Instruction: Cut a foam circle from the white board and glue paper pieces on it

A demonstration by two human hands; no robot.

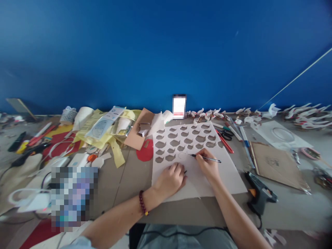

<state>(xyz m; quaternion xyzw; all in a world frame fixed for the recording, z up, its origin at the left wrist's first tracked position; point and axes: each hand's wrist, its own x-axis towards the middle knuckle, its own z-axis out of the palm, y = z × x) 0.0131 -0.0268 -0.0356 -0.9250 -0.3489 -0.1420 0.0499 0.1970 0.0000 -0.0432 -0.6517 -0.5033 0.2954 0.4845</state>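
White paper [192, 183] lies under the fingers of both hands, its cut-out holes [174, 143] just beyond them. Well right of the fingers rests a glue gun [260, 193]. The left hand [169, 178] lies on the paper, fingers together; whether they grip the dark tip [185, 171] beside them, I can't tell. The right hand [209, 164] has its fingers clamped on a pen [214, 159]. Should the left ease off, the paper could slide and spoil the thin outline [183, 153].
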